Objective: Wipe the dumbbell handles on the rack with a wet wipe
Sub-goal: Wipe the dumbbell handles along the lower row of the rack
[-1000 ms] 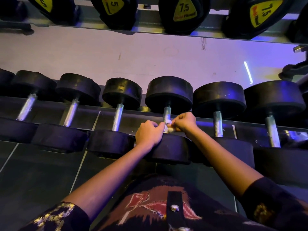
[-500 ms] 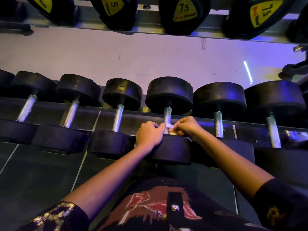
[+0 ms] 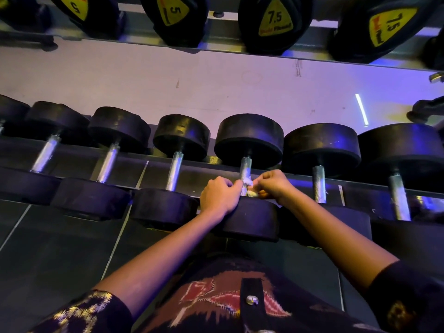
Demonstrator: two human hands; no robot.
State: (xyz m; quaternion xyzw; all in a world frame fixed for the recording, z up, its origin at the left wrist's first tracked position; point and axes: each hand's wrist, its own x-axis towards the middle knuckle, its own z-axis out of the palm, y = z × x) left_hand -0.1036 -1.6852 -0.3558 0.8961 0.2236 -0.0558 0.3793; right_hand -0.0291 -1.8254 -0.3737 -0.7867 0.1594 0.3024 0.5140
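Looking down on a two-tier gym rack [image 3: 300, 180], lined with black dumbbells [image 3: 181, 135] laid side by side for easy reach. At centre, one dumbbell [image 3: 249, 138] under attention. Left hand [image 3: 219, 197] propped on its near head [image 3: 252, 221], seemingly for steadiness, fingers curled. Right hand [image 3: 274, 186] just opposite, also curled. Between them, low on the handle [image 3: 245, 165], a small white wet wipe [image 3: 248, 185], apparently looped round the bar and pinched at each end, likely for dragging back and forth.
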